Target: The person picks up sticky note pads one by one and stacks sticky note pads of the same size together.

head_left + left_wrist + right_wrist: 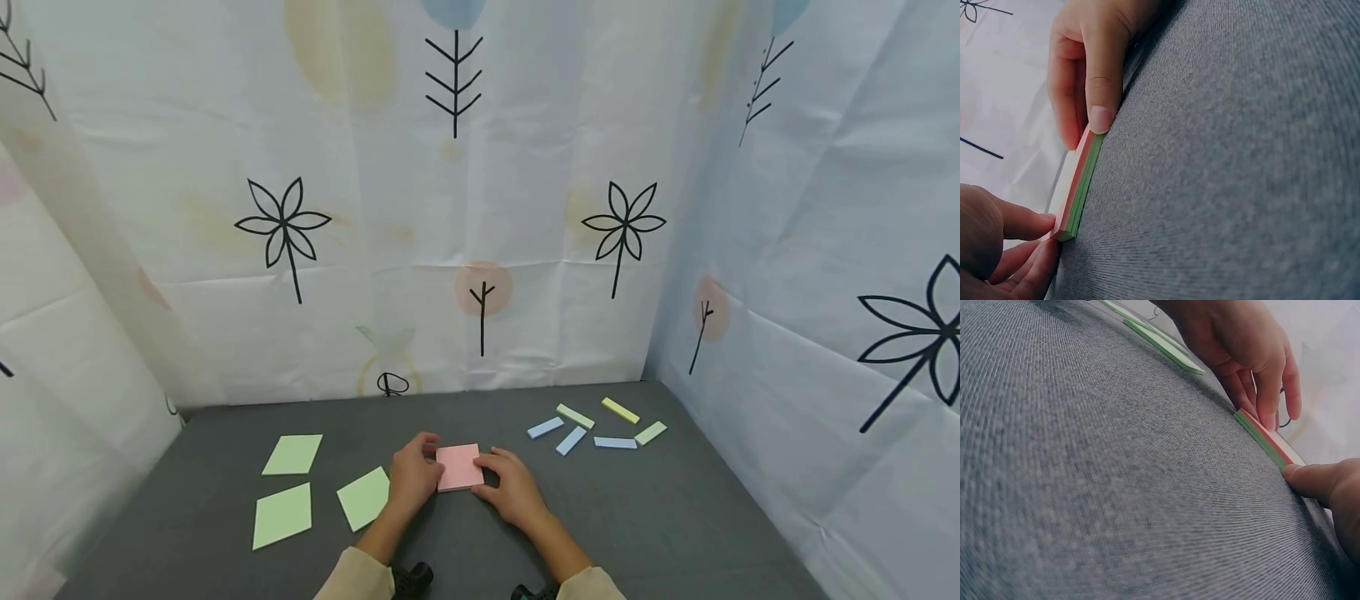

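Both hands meet at a pad of sticky notes point(459, 467) lying flat near the middle of the grey desk point(675, 525). The left hand point(412, 475) pinches the pad's left edge, fingers point(1270, 394) curled over it; the right hand point(513, 487) holds the right edge, thumb pressed to the side. The wrist views show the pad pink on top with green layers beneath. Three green squares point(292, 454) lie to the left, well apart from the pad; six blue and green strips point(576, 415) lie scattered to the right, near the printed curtain point(450, 208).
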A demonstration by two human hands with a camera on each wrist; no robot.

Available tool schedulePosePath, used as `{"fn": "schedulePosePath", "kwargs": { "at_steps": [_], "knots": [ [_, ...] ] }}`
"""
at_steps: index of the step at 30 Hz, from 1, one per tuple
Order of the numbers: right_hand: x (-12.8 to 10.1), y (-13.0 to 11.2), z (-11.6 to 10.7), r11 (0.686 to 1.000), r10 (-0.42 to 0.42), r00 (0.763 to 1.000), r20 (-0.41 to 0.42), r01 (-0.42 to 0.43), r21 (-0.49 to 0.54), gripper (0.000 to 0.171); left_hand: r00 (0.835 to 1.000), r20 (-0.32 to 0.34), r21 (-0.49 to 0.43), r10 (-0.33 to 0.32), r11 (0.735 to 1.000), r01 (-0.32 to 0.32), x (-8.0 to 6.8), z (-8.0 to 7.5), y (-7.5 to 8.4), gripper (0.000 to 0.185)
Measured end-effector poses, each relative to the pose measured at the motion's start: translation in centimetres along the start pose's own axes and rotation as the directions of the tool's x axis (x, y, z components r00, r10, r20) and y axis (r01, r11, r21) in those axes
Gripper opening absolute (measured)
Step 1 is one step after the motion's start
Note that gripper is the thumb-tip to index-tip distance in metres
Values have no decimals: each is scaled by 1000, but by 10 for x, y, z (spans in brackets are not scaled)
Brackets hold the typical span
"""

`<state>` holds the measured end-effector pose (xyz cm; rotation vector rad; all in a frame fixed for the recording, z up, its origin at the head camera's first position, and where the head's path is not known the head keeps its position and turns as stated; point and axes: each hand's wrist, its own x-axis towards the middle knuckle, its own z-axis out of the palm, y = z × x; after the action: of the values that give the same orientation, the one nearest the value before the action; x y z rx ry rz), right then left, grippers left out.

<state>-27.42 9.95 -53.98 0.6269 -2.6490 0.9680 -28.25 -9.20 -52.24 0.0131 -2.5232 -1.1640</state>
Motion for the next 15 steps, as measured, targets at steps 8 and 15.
{"fn": "schedulePosePath", "kwargs": {
  "at_steps": [8,15],
  "knots": [
    [-1,0,-2,1000,7,1000,-14,-7,3,38,1000,23,-18,6,1000,-5,2,-1,0,38],
    [-1,-1,-1,1000,-15,1000,-26,16,1,37,997,74,-62,10,998,-6,3,-8,-5,41]
  ]
}}
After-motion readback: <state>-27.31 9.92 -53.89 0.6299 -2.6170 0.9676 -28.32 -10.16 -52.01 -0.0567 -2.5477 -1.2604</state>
